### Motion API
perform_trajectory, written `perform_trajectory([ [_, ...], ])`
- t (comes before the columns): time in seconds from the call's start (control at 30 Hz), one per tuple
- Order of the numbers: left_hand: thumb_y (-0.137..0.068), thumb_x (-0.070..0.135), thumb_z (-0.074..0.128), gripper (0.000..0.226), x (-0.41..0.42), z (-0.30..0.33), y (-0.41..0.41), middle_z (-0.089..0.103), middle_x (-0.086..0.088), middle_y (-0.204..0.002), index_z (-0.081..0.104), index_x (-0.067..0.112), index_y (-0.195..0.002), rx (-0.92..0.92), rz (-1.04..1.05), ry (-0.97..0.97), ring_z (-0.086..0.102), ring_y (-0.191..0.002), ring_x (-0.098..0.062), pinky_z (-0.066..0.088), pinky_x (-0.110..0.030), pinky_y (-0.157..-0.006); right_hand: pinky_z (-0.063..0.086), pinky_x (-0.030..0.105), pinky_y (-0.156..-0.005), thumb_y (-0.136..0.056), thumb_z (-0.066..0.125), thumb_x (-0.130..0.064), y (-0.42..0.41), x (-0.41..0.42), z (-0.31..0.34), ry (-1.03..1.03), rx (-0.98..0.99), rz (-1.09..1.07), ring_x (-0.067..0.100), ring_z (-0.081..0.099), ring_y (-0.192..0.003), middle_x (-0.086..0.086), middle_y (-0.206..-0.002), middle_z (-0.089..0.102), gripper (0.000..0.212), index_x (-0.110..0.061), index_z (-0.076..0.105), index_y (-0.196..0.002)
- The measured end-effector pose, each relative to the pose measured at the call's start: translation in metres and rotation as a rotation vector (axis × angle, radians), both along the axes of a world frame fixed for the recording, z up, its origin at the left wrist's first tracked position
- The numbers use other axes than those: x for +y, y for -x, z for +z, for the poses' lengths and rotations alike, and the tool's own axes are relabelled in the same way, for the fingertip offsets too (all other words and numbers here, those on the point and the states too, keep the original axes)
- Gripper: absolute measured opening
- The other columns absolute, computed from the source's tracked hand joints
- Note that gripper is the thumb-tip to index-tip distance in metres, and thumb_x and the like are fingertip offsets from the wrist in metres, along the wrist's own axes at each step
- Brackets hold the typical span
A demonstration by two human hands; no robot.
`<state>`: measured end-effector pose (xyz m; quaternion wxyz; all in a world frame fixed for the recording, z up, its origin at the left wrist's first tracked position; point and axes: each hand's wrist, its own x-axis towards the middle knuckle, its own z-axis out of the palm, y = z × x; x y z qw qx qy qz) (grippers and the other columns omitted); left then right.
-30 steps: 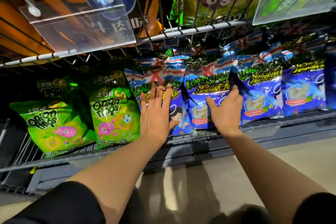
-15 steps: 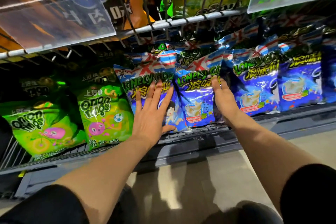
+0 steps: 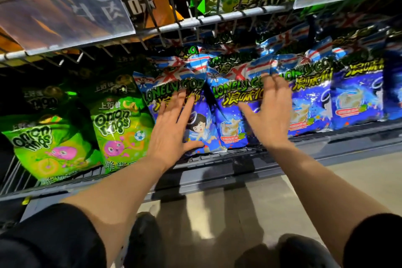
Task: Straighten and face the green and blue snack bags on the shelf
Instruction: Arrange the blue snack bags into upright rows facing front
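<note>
A row of blue Lonely God snack bags stands on the low wire shelf [image 3: 217, 165]. My left hand [image 3: 171, 128] lies flat with straight fingers on the front of the leftmost blue bag [image 3: 202, 128]. My right hand [image 3: 269, 113], fingers spread, presses on the second blue bag [image 3: 230, 115], beside a third blue bag [image 3: 309, 102]. Two green Onion Rings bags [image 3: 121, 128] [image 3: 45, 146] stand to the left, leaning slightly.
More blue bags [image 3: 356, 98] continue to the right, with others behind. An upper wire shelf [image 3: 217, 17] with orange and green bags and clear price tag holders [image 3: 65, 11] hangs just above. Tan floor [image 3: 217, 213] lies below.
My right hand moved from between the second and third blue bags onto the second bag's front, fingers spread. My left hand stays flat on the leftmost blue bag. The view came closer.
</note>
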<state>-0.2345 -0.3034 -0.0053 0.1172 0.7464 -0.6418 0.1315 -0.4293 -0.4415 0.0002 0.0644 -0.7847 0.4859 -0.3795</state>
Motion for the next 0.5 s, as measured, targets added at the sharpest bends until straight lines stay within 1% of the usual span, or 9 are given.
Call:
perform_trajectory([
  [0.03, -0.062, 0.062, 0.076, 0.118, 0.004, -0.001, -0.005, 0.020, -0.018, -0.157, 0.018, 0.012, -0.151, -0.027, 0.017, 0.016, 0.016, -0.145, -0.032, 0.013, -0.053, -0.117, 0.028, 0.047, -0.108, -0.069, 0.075, -0.050, -0.003, 0.001, 0.001, 0.034, 0.170, 0.089, 0.037, 0.029, -0.136, 0.019, -0.146, 0.033, 0.088, -0.018, 0.036, -0.142],
  [0.1, -0.061, 0.063, 0.076, 0.119, 0.008, -0.004, -0.013, 0.016, -0.017, -0.158, 0.016, 0.016, -0.151, -0.073, 0.056, -0.029, 0.013, -0.145, -0.032, 0.013, -0.056, -0.116, 0.014, 0.059, -0.113, -0.065, 0.071, -0.063, -0.011, -0.001, -0.002, -0.074, 0.461, 0.204, 0.036, 0.004, -0.146, 0.009, -0.159, 0.006, 0.105, -0.037, 0.014, -0.149],
  [0.13, -0.059, 0.064, 0.076, 0.120, 0.009, -0.005, -0.015, 0.014, -0.017, -0.159, 0.015, 0.019, -0.152, -0.085, 0.066, -0.068, 0.010, -0.145, -0.031, 0.012, -0.058, -0.116, 0.010, 0.062, -0.113, -0.065, 0.068, -0.067, -0.012, -0.004, -0.004, -0.143, 0.531, 0.221, 0.033, -0.007, -0.147, 0.004, -0.160, -0.006, 0.109, -0.043, 0.003, -0.148],
  [0.2, -0.058, 0.066, 0.076, 0.122, 0.006, -0.006, -0.014, 0.010, -0.016, -0.160, 0.013, 0.021, -0.153, -0.104, 0.088, -0.135, 0.005, -0.146, -0.031, 0.009, -0.057, -0.116, 0.010, 0.064, -0.113, -0.066, 0.065, -0.070, -0.008, -0.016, -0.009, -0.225, 0.546, 0.186, 0.031, -0.016, -0.146, -0.001, -0.159, -0.015, 0.110, -0.049, -0.008, -0.145],
  [0.27, -0.058, 0.068, 0.074, 0.122, 0.000, -0.002, -0.014, 0.002, -0.012, -0.162, 0.012, 0.023, -0.154, -0.112, 0.113, -0.181, 0.003, -0.148, -0.031, 0.004, -0.056, -0.116, 0.012, 0.064, -0.112, -0.065, 0.066, -0.070, -0.003, -0.026, -0.010, -0.296, 0.510, 0.148, 0.031, -0.018, -0.145, -0.001, -0.159, -0.018, 0.112, -0.049, -0.011, -0.144],
  [0.33, -0.061, 0.068, 0.071, 0.121, -0.003, 0.002, -0.014, -0.018, -0.001, -0.159, 0.002, 0.030, -0.153, -0.076, 0.149, -0.230, -0.009, -0.149, -0.026, 0.000, -0.059, -0.115, 0.014, 0.062, -0.113, -0.066, 0.068, -0.067, -0.003, -0.028, -0.010, -0.338, 0.500, 0.144, 0.037, -0.017, -0.144, 0.001, -0.158, -0.022, 0.114, -0.047, -0.012, -0.145],
  [0.37, -0.063, 0.067, 0.070, 0.120, -0.004, 0.005, -0.014, -0.027, 0.004, -0.155, -0.003, 0.033, -0.153, -0.041, 0.160, -0.260, -0.016, -0.148, -0.023, 0.000, -0.061, -0.114, 0.018, 0.060, -0.113, -0.068, 0.069, -0.064, -0.004, -0.026, -0.010, -0.361, 0.484, 0.157, 0.040, -0.012, -0.144, 0.002, -0.157, -0.024, 0.113, -0.046, -0.011, -0.146],
  [0.43, -0.066, 0.063, 0.072, 0.120, -0.005, 0.007, -0.013, -0.030, 0.007, -0.155, -0.006, 0.034, -0.152, 0.041, 0.157, -0.293, -0.022, -0.147, -0.020, 0.006, -0.061, -0.116, 0.032, 0.056, -0.108, -0.071, 0.071, -0.057, -0.008, -0.020, -0.012, -0.418, 0.430, 0.201, 0.043, -0.002, -0.144, 0.000, -0.156, -0.027, 0.110, -0.046, -0.008, -0.147],
  [0.5, -0.067, 0.061, 0.073, 0.121, -0.006, 0.009, -0.009, -0.027, 0.004, -0.157, -0.008, 0.033, -0.152, 0.063, 0.158, -0.298, -0.023, -0.146, -0.021, 0.011, -0.059, -0.117, 0.039, 0.053, -0.103, -0.073, 0.073, -0.053, -0.009, -0.016, -0.011, -0.446, 0.418, 0.212, 0.043, 0.002, -0.144, -0.003, -0.155, -0.030, 0.109, -0.047, -0.008, -0.146],
])
